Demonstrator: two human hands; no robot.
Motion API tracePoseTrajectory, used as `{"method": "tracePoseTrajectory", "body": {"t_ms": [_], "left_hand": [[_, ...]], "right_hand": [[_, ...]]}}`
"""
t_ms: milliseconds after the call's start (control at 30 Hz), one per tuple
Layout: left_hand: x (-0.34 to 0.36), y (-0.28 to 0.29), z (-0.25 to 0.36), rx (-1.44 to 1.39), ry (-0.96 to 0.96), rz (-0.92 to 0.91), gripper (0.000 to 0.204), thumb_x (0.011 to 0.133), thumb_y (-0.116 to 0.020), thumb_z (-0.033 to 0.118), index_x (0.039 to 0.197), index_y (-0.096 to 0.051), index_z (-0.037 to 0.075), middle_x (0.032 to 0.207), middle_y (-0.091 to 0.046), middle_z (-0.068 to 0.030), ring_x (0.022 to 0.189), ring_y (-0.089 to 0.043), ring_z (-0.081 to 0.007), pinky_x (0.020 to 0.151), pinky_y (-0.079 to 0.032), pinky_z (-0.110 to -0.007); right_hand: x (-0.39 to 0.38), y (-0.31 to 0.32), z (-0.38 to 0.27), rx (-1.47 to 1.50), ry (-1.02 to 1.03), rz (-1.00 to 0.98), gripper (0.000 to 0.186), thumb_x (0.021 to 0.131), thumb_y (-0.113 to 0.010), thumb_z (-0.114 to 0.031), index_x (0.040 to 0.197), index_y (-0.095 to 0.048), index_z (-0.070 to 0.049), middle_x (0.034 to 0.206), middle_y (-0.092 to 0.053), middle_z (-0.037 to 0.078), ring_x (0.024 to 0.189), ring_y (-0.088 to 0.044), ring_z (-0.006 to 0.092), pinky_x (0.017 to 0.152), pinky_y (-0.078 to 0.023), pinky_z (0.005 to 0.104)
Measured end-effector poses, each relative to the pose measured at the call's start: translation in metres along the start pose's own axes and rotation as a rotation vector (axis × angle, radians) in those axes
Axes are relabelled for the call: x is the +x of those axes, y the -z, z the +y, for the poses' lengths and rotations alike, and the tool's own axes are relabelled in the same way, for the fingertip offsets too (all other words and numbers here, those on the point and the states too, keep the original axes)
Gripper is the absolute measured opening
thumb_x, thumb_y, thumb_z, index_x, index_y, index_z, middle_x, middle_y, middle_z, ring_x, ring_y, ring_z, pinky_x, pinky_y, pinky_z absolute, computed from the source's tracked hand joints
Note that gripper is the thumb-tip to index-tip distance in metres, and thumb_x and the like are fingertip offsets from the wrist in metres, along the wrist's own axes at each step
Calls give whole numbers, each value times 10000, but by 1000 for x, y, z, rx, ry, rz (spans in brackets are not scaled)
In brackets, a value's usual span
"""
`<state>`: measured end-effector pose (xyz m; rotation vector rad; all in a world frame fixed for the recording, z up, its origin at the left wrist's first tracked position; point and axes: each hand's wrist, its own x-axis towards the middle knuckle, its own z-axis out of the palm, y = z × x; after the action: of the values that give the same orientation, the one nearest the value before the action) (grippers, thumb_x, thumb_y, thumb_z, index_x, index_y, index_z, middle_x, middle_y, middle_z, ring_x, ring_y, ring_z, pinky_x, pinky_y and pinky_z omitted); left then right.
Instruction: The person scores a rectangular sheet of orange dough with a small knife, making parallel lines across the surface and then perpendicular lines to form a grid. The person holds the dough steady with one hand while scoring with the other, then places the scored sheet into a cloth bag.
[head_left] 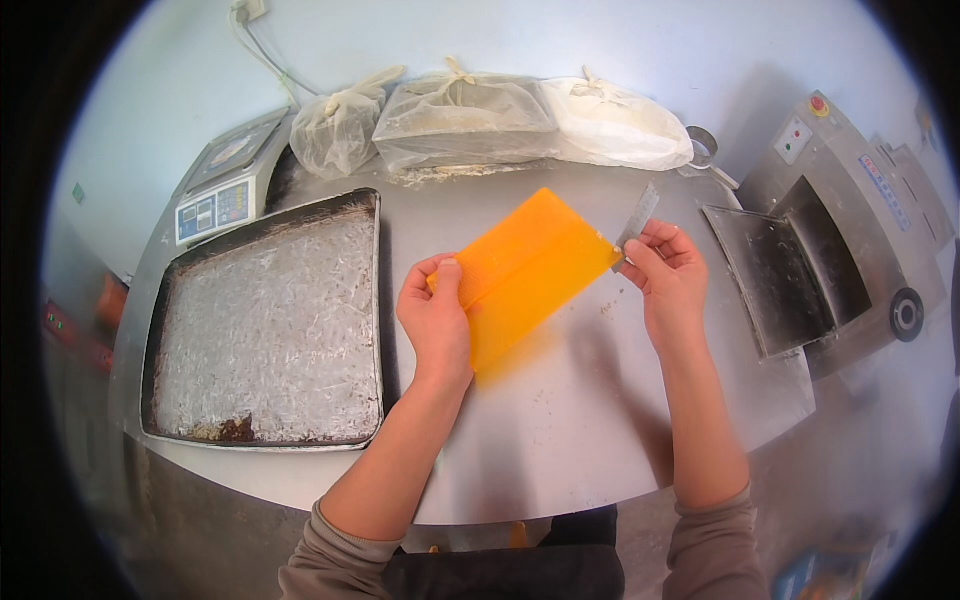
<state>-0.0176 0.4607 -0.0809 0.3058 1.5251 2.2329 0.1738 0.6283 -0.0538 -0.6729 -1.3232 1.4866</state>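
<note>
A translucent orange plastic sheet (545, 270), roughly rectangular, is tilted above the steel table. My left hand (438, 312) grips its left edge, thumb on top and fingers curled. At the sheet's right corner, my right hand (668, 272) pinches a thin grey metal blade (640, 215) between thumb and fingers. The blade stands up at an angle and meets or nearly meets that corner; exact contact is unclear. Small dark crumbs lie on the table below the right hand.
A worn metal baking tray (265, 325) fills the table's left side, with a digital scale (222, 190) behind it. Tied clear bags (465, 120) and a white bag (615, 125) line the wall. A steel machine (840, 230) with a tray-like flap stands at right.
</note>
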Motion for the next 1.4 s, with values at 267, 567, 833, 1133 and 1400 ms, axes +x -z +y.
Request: {"method": "tracePoseTrajectory", "body": {"t_ms": [267, 567, 833, 1133, 1400], "left_hand": [[4, 2, -1, -23, -26, 24, 175, 1143, -695, 218, 1205, -735, 59, 1095, -750, -45, 956, -699, -130, 781, -586, -322], [6, 3, 0, -37, -37, 31, 175, 1149, -685, 204, 1199, -733, 43, 1120, -758, -60, 988, -709, -142, 828, -595, -330], [10, 4, -1, -83, -72, 80, 192, 1160, -667, 187, 1209, -720, 10, 1157, -760, -77, 1053, -714, -155, 931, -589, -323], [12, 5, -1, -152, -133, 123, 206, 1182, -642, 194, 1255, -688, 7, 1187, -748, -79, 1076, -700, -149, 974, -583, -321], [2, 2, 2, -25, -201, 34, 229, 1158, -703, 229, 1252, -712, 21, 1122, -745, -62, 977, -705, -128, 831, -611, -303]], "right_hand": [[-5, -4, -1, 18, -43, -37, 217, 1035, -776, 11, 1242, -753, -45, 1126, -745, 24, 1003, -762, 136, 872, -668, 331], [-9, -7, -1, -19, -28, -87, 196, 1012, -785, 9, 1194, -760, -61, 1083, -749, 15, 984, -765, 131, 853, -663, 336], [-18, -14, -4, -92, -13, -203, 180, 986, -798, 14, 1146, -756, -55, 1028, -750, 7, 932, -749, 120, 836, -644, 321], [-9, -4, -1, -464, 37, -251, 148, 981, -762, 12, 1128, -775, 7, 956, -756, 23, 851, -701, 102, 733, -576, 290], [-8, -6, 1, -417, 362, -129, 106, 1010, -799, -20, 1113, -795, 2, 959, -753, 14, 821, -691, 99, 728, -565, 287]]}}
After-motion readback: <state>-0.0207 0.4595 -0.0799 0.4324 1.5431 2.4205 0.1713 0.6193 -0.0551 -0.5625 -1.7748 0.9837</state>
